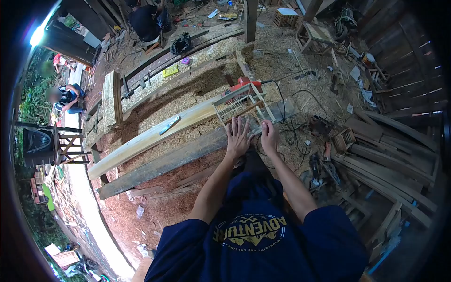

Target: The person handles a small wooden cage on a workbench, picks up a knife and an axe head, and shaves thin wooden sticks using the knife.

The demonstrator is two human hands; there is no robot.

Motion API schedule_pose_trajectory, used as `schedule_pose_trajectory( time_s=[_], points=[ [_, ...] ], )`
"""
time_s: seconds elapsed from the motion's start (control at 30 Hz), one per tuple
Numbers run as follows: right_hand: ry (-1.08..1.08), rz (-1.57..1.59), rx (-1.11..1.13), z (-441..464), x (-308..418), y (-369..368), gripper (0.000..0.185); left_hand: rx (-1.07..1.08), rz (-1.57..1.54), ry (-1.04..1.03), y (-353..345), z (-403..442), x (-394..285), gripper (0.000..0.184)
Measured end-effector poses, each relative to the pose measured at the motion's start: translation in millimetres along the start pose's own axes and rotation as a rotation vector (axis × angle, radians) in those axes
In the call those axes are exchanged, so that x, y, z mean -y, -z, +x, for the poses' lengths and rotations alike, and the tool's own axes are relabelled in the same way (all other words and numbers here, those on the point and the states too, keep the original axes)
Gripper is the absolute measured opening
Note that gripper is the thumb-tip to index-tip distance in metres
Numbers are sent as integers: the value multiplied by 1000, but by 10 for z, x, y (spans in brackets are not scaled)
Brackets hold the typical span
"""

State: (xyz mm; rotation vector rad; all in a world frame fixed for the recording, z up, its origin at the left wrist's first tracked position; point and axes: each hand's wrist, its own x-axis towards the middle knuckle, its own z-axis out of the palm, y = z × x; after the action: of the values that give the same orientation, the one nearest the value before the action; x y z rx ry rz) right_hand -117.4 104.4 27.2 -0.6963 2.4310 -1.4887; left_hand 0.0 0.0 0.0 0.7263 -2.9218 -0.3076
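A small slatted wooden frame (231, 107) rests on the planks in front of me. My left hand (238, 137) lies with fingers spread against its near edge. Beside it, my right hand (269, 137) is closed at the near right end of the frame; the fingers partly hide what they grip. Just beyond the frame sits a red power tool (245, 84) with a dark cord. Further left, a blue-handled knife (170, 125) lies on a pale plank (136, 141). A darker, weathered plank (164, 162) runs alongside, nearer to me.
Sawdust and shavings cover the ground. Stacked boards (390, 169) lie at the right. A wooden post (250, 21) stands at the back. One person (144, 23) sits at the far side, another (70, 98) at the left. A yellow packet (170, 71) lies beyond the planks.
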Motion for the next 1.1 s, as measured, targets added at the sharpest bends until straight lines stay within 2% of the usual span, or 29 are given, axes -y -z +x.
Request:
schedule_pose_trajectory(
  time_s=[0.07,0.1,0.17,0.27,0.37,0.47,0.67,0.87,0.97,1.1],
  points=[
    [-9,-78,-70,-116,136,-73,27,19,0,8,163,-102,66,76],
    [17,-144,-62,237,-16,57,26,-41,-21,-9,6,277,-62,76],
    [-57,-252,37,108,4,109,25,-20,-37,-3,52,154,-30,76],
    [62,-390,185,-6,45,309,24,-29,-30,-4,22,45,-52,77],
    [220,-347,246,37,79,363,23,-42,-28,13,11,28,-63,76],
    [333,-433,374,138,145,379,19,-31,-68,18,65,26,-46,72],
    [426,-715,505,313,178,376,20,-59,-78,8,-9,11,-2,62],
    [483,-655,527,408,4,253,19,-36,-105,-8,31,23,-16,56],
    [453,-700,573,420,93,247,19,-53,-78,-21,-39,13,-1,55],
    [375,-611,488,511,249,220,19,-24,-101,-15,-2,-5,-45,55]
  ],
)
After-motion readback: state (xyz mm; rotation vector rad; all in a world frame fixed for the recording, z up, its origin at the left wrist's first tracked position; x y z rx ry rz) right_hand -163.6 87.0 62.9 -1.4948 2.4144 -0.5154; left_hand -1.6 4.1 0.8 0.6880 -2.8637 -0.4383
